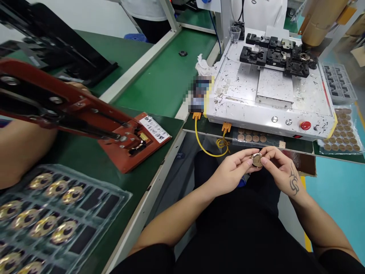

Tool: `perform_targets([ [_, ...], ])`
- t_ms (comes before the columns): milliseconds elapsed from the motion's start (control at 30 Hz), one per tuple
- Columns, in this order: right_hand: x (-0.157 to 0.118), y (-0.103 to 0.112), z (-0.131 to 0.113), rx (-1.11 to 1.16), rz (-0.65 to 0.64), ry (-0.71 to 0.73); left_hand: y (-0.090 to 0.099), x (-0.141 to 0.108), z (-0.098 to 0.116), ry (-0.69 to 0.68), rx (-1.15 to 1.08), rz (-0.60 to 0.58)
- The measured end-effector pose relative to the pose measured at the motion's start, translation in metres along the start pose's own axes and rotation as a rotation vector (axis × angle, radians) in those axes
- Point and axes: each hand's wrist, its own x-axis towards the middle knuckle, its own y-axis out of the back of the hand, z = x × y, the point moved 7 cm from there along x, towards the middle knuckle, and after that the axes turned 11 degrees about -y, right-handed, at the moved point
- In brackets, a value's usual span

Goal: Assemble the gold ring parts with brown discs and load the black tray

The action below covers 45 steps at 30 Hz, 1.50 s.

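A small round gold-toned watch case [257, 160] is held up in front of my body, its flat disc face turned toward me. My left hand [232, 173] pinches its left edge between thumb and fingers. On the opposite edge, my right hand [279, 169] grips it with thumb and forefinger. The fingertips hide parts of the rim, and fine marks on the face are too small to read. Just beyond my hands, under the front of the white machine [242, 114], lies a strip of round brown discs [248, 138].
Black fixtures [275, 57] and a red button [305, 125] sit on the machine. A yellow cable [199, 140] loops at its front. To the left are a red hand press [134, 152] and a tray [114, 190] of gold rings. A co-worker's arm [25, 148] reaches behind the press.
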Motion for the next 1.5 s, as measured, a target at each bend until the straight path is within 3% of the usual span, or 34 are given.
perform_targets([
  [467,-0.003,0.001,0.002,-0.090,0.050,0.051,-0.006,-0.001,-0.002,-0.042,0.064,-0.002],
  [767,-0.004,0.003,-0.002,-0.344,0.174,0.201,-0.002,-0.005,-0.001,-0.200,0.423,0.004],
  [900,-0.001,-0.003,-0.005,-0.399,0.047,0.273,-0.002,-0.002,0.005,-0.186,0.584,-0.106],
  [1000,0.000,-0.003,-0.011,-0.330,0.025,0.278,0.003,0.001,0.014,-0.198,0.551,-0.059],
  [1100,0.007,-0.002,-0.005,-0.116,0.040,0.110,0.011,0.002,0.017,-0.199,0.412,0.077],
  [1233,0.012,-0.013,0.008,0.161,0.010,-0.062,0.011,-0.002,0.017,-0.174,0.345,0.129],
  [1500,0.014,-0.031,-0.006,0.186,-0.108,-0.035,0.011,-0.015,0.044,-0.292,0.527,0.158],
])
